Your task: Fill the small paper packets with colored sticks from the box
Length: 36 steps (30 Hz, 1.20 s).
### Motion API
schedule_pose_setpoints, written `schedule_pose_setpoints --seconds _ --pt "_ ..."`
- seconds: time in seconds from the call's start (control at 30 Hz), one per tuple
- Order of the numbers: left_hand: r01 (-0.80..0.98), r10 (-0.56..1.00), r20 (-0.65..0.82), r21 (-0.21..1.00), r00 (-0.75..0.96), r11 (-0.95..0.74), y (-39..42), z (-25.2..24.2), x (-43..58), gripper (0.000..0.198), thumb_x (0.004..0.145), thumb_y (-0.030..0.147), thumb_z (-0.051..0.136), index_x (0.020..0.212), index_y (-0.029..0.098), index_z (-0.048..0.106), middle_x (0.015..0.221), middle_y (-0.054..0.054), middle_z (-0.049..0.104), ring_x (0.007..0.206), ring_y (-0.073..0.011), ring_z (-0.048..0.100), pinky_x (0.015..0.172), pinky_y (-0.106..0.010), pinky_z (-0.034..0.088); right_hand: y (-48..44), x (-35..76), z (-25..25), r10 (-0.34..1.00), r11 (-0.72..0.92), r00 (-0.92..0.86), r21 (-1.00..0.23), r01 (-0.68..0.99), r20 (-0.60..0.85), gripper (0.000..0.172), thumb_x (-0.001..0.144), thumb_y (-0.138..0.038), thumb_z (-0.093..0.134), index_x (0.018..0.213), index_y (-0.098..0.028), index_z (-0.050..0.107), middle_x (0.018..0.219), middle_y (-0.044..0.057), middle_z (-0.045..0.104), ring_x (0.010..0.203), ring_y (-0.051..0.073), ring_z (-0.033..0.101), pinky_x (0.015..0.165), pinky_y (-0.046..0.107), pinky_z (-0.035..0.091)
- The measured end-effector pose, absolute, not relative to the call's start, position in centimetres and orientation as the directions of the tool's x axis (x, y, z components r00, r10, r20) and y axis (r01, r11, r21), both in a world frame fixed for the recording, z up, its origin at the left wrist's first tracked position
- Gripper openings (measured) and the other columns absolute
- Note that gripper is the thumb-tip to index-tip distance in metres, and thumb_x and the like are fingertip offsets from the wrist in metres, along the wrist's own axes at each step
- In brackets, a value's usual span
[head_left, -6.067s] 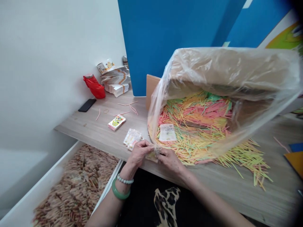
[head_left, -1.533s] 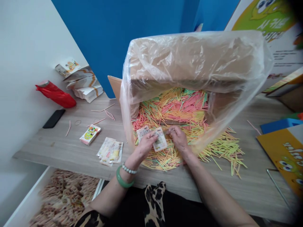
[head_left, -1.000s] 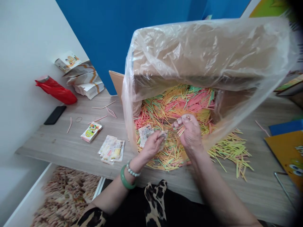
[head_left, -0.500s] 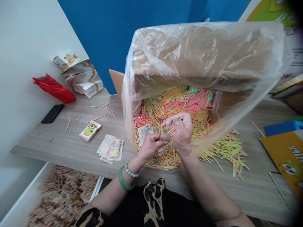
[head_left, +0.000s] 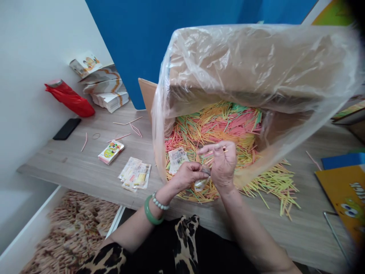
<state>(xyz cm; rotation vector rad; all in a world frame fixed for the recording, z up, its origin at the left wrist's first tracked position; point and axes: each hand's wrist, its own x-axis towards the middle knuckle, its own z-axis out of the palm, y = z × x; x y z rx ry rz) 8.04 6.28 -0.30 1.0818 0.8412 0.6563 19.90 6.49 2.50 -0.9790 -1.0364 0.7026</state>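
Note:
Pinched between thumb and fingers of my left hand (head_left: 186, 177) is a small clear packet (head_left: 201, 185), hanging over the pile. A brownish ribbed bit shows at its fingertips; I cannot make out what it is. My right hand (head_left: 224, 165) is closed on a few thin coloured sticks (head_left: 210, 154), close beside the left hand. Beneath both hands spreads a heap of pink, yellow, orange and green sticks (head_left: 196, 196). Left of the hands, a printed clear packet (head_left: 177, 159) lies on the heap.
A cardboard box on its side, lined with clear plastic (head_left: 256, 61), opens towards me. On the table (head_left: 82, 163) lie several filled packets (head_left: 137, 176), a small card pack (head_left: 111, 151) and a black phone (head_left: 67, 129). A drawer below holds many small bundles (head_left: 74, 232).
The camera view has shifted slightly, so the table things sit a little further right. My hands stay close together over the heap, the left still with the packet and the right with sticks.

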Motion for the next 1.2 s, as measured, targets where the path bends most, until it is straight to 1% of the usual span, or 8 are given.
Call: schedule_pose_setpoints --seconds 0.1,0.17,0.33,0.5,0.73,0.97,1.1,1.2 --pt "-0.113 0.799 -0.294 0.907 0.525 0.407 6.2 -0.3 8.0 0.044 0.053 0.048 0.088 0.059 0.013 0.061 0.055 0.004 0.051 0.054 -0.0074 0.039 0.055 -0.024 0.029 5.7 20.0 1.8 0.853 0.387 0.376 -0.922 0.010 0.362 0.019 0.098 -0.041 0.054 0.093 -0.026 0.044 0.069 -0.004 0.071 0.066 0.016 0.069 0.073 0.032 0.050" --pt "-0.139 0.799 -0.298 0.895 0.522 0.425 6.1 -0.3 8.1 0.044 0.053 0.048 0.088 0.060 0.013 0.062 0.056 0.004 0.052 0.054 -0.0076 0.040 0.055 -0.024 0.030 5.3 20.1 1.5 0.856 0.378 0.382 -0.926 -0.005 0.347 0.019 0.097 -0.040 0.056 0.093 -0.026 0.044 0.069 -0.004 0.071 0.066 0.016 0.069 0.073 0.032 0.050" --pt "-0.166 0.801 -0.305 0.881 0.515 0.442 6.0 -0.5 8.1 0.045 0.051 0.046 0.089 0.060 0.012 0.062 0.058 0.004 0.051 0.056 -0.0074 0.041 0.058 -0.025 0.032 5.2 20.7 1.4 0.897 0.339 0.351 -0.928 -0.155 0.269 0.023 0.094 -0.043 0.061 0.091 -0.025 0.046 0.065 -0.006 0.069 0.060 0.015 0.067 0.066 0.031 0.052" --pt "-0.156 0.816 -0.310 0.889 0.488 0.431 6.1 -0.5 8.0 0.046 0.052 0.048 0.088 0.058 0.014 0.058 0.055 0.006 0.047 0.053 -0.0065 0.036 0.055 -0.024 0.028 5.4 21.1 1.5 0.928 0.284 0.311 -0.929 -0.238 0.205 0.020 0.092 -0.039 0.062 0.088 -0.025 0.049 0.060 -0.007 0.066 0.059 0.017 0.068 0.065 0.032 0.054" --pt "-0.093 0.866 -0.208 0.956 0.455 0.278 6.2 -0.4 7.7 0.039 0.064 0.044 0.080 0.057 0.015 0.055 0.056 0.006 0.041 0.056 -0.0076 0.033 0.056 -0.024 0.025 5.7 21.5 1.2 0.962 0.137 0.256 -0.976 -0.172 0.090 0.023 0.091 -0.043 0.060 0.085 -0.024 0.050 0.069 -0.001 0.075 0.051 0.014 0.062 0.053 0.026 0.047" --pt "-0.058 0.897 -0.154 0.979 0.414 0.195 6.6 -0.5 7.6 0.032 0.067 0.040 0.074 0.057 0.016 0.055 0.058 0.005 0.040 0.059 -0.0089 0.034 0.058 -0.026 0.027 5.8 21.6 2.0 0.959 0.190 0.238 -0.970 -0.151 0.150 0.023 0.091 -0.044 0.061 0.085 -0.025 0.048 0.069 -0.001 0.075 0.059 0.017 0.067 0.062 0.030 0.051" --pt "-0.051 0.900 -0.163 0.978 0.405 0.200 6.5 -0.6 7.4 0.035 0.066 0.043 0.076 0.059 0.016 0.055 0.059 0.005 0.040 0.060 -0.0089 0.034 0.058 -0.026 0.026 5.7 21.8 1.7 0.978 0.150 0.171 -0.975 -0.163 0.122 0.020 0.093 -0.040 0.061 0.086 -0.025 0.051 0.074 -0.001 0.076 0.062 0.016 0.066 0.066 0.032 0.052" --pt "-0.075 0.896 -0.185 0.969 0.403 0.234 6.3 -0.8 7.3 0.036 0.066 0.043 0.078 0.060 0.015 0.056 0.059 0.005 0.042 0.058 -0.0083 0.034 0.058 -0.025 0.027 5.8 22.0 1.2 0.990 0.104 0.111 -0.982 -0.159 0.087 0.019 0.092 -0.039 0.062 0.085 -0.024 0.052 0.081 0.000 0.078 0.062 0.015 0.064 0.063 0.030 0.049"
